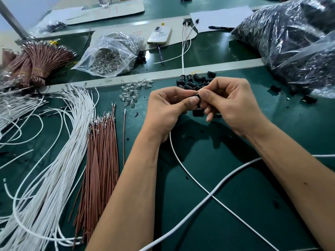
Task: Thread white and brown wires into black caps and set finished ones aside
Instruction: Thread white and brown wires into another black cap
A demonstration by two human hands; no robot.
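Nearest the camera, two bare forearms reach forward over the green tabletop [235,178]. A thin white wire [183,165] runs out from under the left hand and curves toward the near edge, crossing a thicker white cable [235,173] that comes in from the right. To the left lie a loose sheaf of white wires [59,160] and, just beside it, a straight bundle of brown wires [100,160], with one brown wire [124,138] lying apart on its right.

Further in, the two hands meet above the tabletop. The left hand [166,109] has its fingers curled, thumb pressed forward; the right hand [230,102] is curled likewise, and between the thumbs and fingertips of both sits a small black cap [197,96], pinched from both sides. The grip of each hand is closed on that cap. Whether the wire's end is inside the cap cannot be told, as the fingers hide it. Another black cap [198,112] shows just under the right fingers.

Just beyond the hands lies a heap of black caps [190,82], and to its left a scatter of clear bulbs [132,93].

Farther back are tied brown wire bundles [39,60] at left, a clear bag of bulbs [110,57], a white phone [159,35], three finished wired caps [187,24] by a sheet of paper [221,18], and large bags of black parts [290,37] at right.
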